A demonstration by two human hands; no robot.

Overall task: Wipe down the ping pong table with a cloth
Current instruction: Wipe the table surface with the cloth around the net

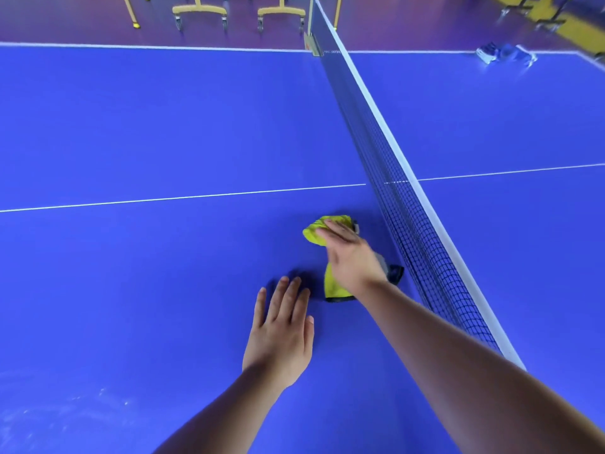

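Observation:
The blue ping pong table [163, 132] fills the head view. A crumpled yellow-green and grey cloth [316, 231] lies on it close to the net [406, 204]. My right hand [352, 255] presses flat on top of the cloth, fingers stretched toward the far side, hiding its middle. My left hand [281, 329] rests flat on the bare table just left of the cloth, fingers slightly apart, holding nothing.
The net crosses the table from the far edge to the near right. A white centre line [163, 198] runs across the table. A blue and white object [505, 54] lies on the far right corner. Yellow wheeled frames [199, 13] stand on the purple floor beyond.

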